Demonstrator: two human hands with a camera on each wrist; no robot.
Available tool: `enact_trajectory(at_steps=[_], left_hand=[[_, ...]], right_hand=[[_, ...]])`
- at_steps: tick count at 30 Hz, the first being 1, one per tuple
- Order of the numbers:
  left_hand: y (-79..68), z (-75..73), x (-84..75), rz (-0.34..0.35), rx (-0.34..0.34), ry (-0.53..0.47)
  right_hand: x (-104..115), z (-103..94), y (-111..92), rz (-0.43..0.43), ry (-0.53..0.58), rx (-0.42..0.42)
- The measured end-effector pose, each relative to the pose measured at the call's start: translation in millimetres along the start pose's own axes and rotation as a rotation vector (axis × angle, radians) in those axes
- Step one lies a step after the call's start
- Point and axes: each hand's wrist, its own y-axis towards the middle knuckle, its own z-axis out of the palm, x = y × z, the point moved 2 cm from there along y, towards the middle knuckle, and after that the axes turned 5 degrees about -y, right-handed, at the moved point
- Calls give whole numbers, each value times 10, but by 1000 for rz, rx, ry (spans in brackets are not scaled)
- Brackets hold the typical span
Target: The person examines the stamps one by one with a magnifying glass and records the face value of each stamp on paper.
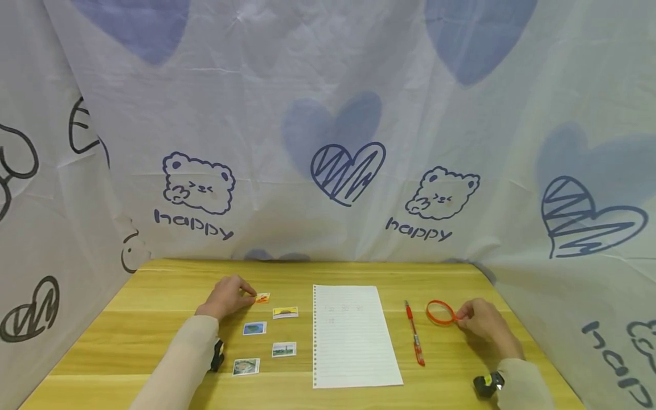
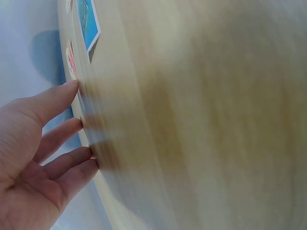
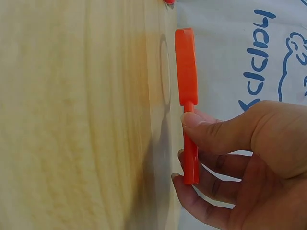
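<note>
In the head view my left hand (image 1: 228, 296) reaches to a red-and-yellow stamp (image 1: 263, 298), fingertips right at its left edge. The left wrist view shows the thumb tip beside that stamp, the other fingers loosely bent with their tips close to the table. My right hand (image 1: 484, 322) grips a red magnifying glass (image 3: 186, 67) by its handle, thumb on one side and fingers on the other. The lens stands over the table, its shadow falling on the wood. Nearest the left hand's stamp lie a yellow stamp (image 1: 285, 312) and a blue stamp (image 1: 254, 328).
Lower down are a stamp with a tower (image 1: 284, 349) and a greenish stamp (image 1: 246, 367). A lined sheet of paper (image 1: 359, 353) with faint red writing lies mid-table. Right of it is a red pen (image 1: 413, 333). A printed white curtain (image 1: 277, 228) hangs behind the table.
</note>
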Motion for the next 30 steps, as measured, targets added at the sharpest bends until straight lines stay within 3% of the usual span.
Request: enact_trajectory(at_steps=[30], left_hand=[[-6,18,-5,-5,-4,5]], right_hand=[[-44,27,-19,43,-30,65]])
